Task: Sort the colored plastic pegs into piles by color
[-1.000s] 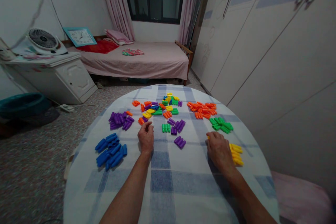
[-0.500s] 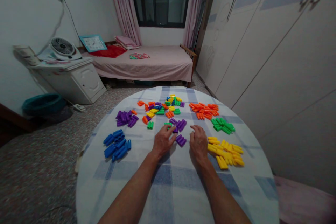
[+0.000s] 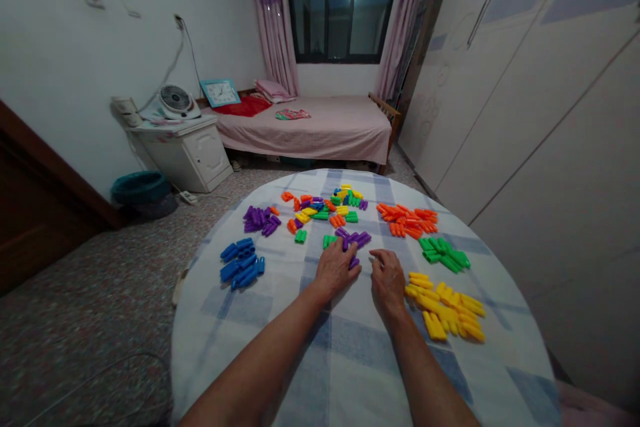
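Note:
My left hand (image 3: 336, 268) is at the middle of the table, its fingers over a small cluster of purple plastic building blocks (image 3: 359, 239). A nearer purple block (image 3: 354, 262) shows between its thumb and forefinger and is partly hidden by them. Just right of it, my right hand (image 3: 387, 279) rests by the tablecloth with fingers loosely bent and apart, holding nothing. Green blocks (image 3: 329, 241) lie beyond my left hand. Close to the right hand's outer side is a pile of yellow blocks (image 3: 445, 307).
Sorted piles of blue blocks (image 3: 243, 265), purple blocks (image 3: 261, 219), orange blocks (image 3: 407, 220) and green blocks (image 3: 444, 253) ring the round table (image 3: 280, 360). A mixed pile (image 3: 320, 208) lies at the back. Beyond stand a bed (image 3: 320, 130) and a wardrobe (image 3: 540, 93).
My left hand has moved onto the nearer purple blocks, now partly covering them. My right hand stays close beside. The view has swung left, shifting everything rightward.

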Demonstrator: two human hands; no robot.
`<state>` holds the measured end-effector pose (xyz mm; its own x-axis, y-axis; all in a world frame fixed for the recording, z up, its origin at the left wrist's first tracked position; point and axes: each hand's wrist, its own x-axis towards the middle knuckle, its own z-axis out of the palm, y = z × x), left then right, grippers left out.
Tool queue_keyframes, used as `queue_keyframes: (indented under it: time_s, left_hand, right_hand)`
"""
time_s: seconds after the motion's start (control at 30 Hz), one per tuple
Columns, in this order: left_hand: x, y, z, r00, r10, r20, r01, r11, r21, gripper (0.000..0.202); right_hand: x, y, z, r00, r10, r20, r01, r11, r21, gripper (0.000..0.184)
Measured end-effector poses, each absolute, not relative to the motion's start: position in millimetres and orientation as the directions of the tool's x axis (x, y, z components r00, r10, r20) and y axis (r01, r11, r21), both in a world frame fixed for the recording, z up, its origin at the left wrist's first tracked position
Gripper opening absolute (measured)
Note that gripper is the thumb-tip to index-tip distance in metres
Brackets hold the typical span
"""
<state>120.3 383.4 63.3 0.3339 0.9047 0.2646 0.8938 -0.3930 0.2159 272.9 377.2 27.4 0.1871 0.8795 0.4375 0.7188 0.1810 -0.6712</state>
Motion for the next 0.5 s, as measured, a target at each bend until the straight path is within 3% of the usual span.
queue_keyframes:
  time_s: [0.23, 0.5]
  left_hand:
    - [126.4, 385.0, 69.3, 0.263, 0.944, 0.198, 0.93, -0.303, 0.21, 0.037]
    - [113.4, 376.1, 68.0, 0.275, 0.951, 0.14, 0.95, -0.291, 0.112, 0.03]
  right_hand:
    - [276.3, 378.3, 24.4, 0.175, 0.878, 0.445, 0.697, 0.208, -0.686, 0.031]
    - [275.7, 377.3, 26.7, 0.164, 0.883, 0.44, 0.703, 0.208, -0.68, 0.03]
